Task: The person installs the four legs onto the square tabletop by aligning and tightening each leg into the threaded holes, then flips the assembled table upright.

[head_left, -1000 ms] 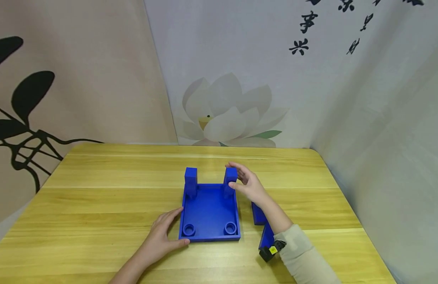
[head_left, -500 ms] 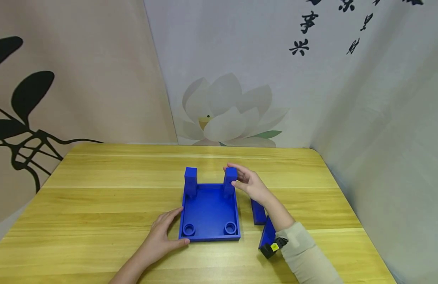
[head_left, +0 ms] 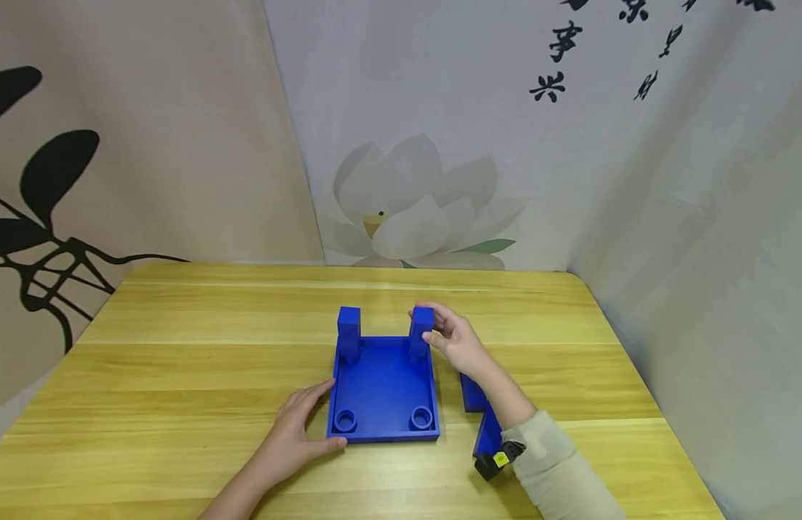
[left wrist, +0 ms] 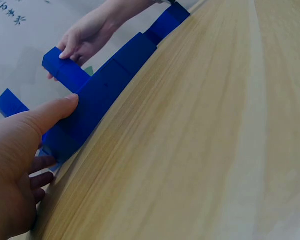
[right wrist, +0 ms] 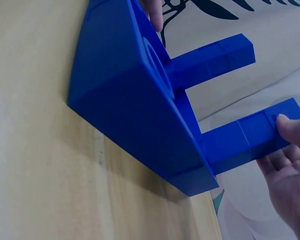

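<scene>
A shallow blue tray-like base (head_left: 384,386) lies on the table with its rim up. Two blue square posts stand upright in its far corners, a left post (head_left: 349,336) and a right post (head_left: 420,328). Round sockets (head_left: 421,418) show in both near corners. My left hand (head_left: 295,435) holds the base at its near left corner, thumb on the front wall (left wrist: 97,97), fingers along the left side. With thumb and fingers my right hand (head_left: 462,347) grips the upper part of the right post; part of those fingers is hidden behind it.
Two loose blue pieces lie right of the base, a farther piece (head_left: 473,394) and a nearer piece (head_left: 487,432), partly hidden by the right forearm and its wrist camera (head_left: 498,460). The wooden table (head_left: 180,375) meets a printed curtain (head_left: 426,108) behind.
My right hand has shifted slightly around the right post, its fingers drawing a little nearer to me. The left hand, base and posts look unmoved.
</scene>
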`<state>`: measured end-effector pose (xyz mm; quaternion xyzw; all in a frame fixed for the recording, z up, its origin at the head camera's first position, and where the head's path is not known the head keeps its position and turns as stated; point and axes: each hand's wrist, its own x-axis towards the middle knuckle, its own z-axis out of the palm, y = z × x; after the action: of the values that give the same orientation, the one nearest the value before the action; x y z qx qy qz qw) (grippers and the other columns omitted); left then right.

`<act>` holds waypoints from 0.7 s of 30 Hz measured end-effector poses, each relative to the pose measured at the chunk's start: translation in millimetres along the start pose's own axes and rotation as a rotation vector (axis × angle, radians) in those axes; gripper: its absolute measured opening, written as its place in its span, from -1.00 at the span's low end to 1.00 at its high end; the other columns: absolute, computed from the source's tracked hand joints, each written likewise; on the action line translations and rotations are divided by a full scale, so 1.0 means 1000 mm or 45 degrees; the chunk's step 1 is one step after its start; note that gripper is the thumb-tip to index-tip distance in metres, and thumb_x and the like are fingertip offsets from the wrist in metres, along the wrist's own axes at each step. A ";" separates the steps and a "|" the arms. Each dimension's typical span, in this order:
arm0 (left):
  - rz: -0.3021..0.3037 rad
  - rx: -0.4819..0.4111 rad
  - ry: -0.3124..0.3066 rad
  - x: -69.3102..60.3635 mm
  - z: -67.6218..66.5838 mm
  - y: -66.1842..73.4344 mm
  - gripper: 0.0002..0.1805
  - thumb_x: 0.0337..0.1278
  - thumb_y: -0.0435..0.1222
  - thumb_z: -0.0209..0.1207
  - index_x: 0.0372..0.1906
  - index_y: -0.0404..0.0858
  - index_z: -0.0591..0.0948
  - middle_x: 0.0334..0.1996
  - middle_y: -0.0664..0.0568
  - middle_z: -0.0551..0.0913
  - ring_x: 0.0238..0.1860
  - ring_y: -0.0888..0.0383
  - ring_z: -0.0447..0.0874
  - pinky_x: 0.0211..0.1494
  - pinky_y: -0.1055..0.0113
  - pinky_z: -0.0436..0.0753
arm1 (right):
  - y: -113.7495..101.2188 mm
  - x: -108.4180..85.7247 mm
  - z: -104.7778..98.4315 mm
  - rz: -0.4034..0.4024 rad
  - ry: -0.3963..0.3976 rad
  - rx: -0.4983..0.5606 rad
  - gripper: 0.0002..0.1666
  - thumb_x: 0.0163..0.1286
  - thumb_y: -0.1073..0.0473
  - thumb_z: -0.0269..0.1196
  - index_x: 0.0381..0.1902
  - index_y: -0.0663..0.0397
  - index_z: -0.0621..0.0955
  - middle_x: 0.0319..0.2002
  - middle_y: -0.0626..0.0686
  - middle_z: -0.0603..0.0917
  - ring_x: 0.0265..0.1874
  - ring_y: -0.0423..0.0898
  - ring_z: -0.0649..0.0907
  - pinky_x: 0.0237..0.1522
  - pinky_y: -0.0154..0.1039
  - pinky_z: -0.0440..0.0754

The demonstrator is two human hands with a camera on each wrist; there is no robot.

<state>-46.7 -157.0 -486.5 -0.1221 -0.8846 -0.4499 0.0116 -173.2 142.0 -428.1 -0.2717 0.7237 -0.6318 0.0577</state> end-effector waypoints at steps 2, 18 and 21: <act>-0.007 -0.001 -0.002 0.000 0.000 0.000 0.04 -0.34 0.04 0.52 0.38 -0.15 0.35 0.28 -0.07 0.40 0.28 -0.11 0.27 0.25 -0.24 0.19 | 0.000 -0.001 0.002 -0.004 0.025 -0.047 -0.48 0.39 0.48 0.09 0.29 0.27 0.37 0.20 0.38 0.45 0.18 0.08 0.49 0.14 -0.20 0.47; -0.008 -0.014 0.003 0.000 0.000 0.000 0.03 -0.36 0.05 0.52 0.36 -0.16 0.37 0.28 -0.05 0.41 0.28 -0.10 0.28 0.26 -0.21 0.18 | -0.031 -0.006 0.011 -0.001 0.052 -0.169 -0.48 0.37 0.55 0.04 0.28 0.38 0.34 0.19 0.29 0.50 0.20 0.15 0.47 0.19 -0.03 0.42; -0.014 -0.016 0.001 0.000 0.000 0.001 0.03 -0.37 0.04 0.53 0.36 -0.17 0.37 0.28 -0.06 0.41 0.28 -0.11 0.28 0.26 -0.22 0.17 | -0.031 -0.006 0.009 0.002 0.023 -0.156 -0.44 0.38 0.55 0.03 0.32 0.39 0.29 0.22 0.31 0.46 0.22 0.17 0.45 0.19 -0.03 0.42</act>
<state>-47.0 -156.9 -485.8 -0.1172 -0.8824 -0.4556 0.0086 -154.1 135.0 -401.8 -0.2684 0.7616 -0.5888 0.0350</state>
